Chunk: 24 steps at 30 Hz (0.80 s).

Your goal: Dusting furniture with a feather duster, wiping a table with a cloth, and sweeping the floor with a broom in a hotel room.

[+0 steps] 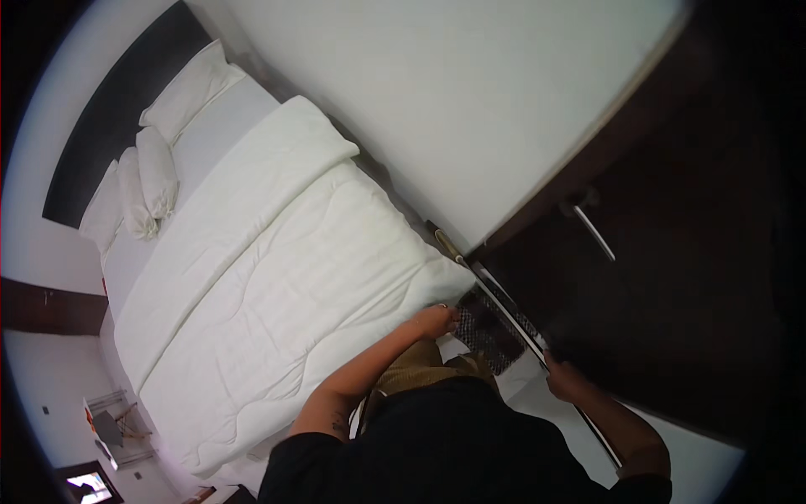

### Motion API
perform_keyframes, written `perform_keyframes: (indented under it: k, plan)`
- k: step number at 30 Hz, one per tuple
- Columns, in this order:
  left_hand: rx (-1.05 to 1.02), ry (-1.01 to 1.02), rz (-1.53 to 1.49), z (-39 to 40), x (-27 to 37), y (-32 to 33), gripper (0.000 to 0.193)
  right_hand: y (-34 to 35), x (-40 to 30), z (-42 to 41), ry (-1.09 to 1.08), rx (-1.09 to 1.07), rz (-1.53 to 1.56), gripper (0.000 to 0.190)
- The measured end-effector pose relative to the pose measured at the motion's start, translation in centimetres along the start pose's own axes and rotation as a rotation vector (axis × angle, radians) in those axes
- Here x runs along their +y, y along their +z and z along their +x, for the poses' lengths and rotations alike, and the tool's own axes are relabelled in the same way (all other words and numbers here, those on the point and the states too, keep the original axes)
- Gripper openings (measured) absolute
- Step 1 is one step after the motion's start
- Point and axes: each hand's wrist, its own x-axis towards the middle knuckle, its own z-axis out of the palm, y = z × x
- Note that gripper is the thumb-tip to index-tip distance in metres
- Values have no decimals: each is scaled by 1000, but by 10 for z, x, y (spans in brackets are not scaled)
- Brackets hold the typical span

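My right hand (563, 380) is wrapped around a long, thin pale pole (511, 315), which slants from the foot of the bed down past my right arm. The pole's far end has a tan part with a dark tip, lying low near the wall corner; I cannot tell what tool it is. My left hand (437, 321) is beside the foot corner of a white duvet (302, 252), its fingers curled. Whether it holds anything is hidden. A dark patterned mat (494, 331) lies on the floor between my hands.
The bed has a dark headboard (119, 120), with white pillows (189, 88) and bolsters (156, 170) near it. A dark door (661, 302) with a metal lever handle (594, 232) stands on the right, next to a white wall (453, 101). A wall shelf (113, 422) is at lower left.
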Motion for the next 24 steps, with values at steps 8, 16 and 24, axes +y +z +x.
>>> perform_keyframes:
  k: [8,16,24]
  plan:
    - [-49,-267,-1013,74,6,1,43,-92,-52,116,-120,124,51,69]
    - [912,-275,-1656,176,-55,-74,25,-174,-124,159,-250,72,247,76]
    - [1045,-410,-1430,217,-148,-188,20,-262,-160,192,-242,-26,580,47]
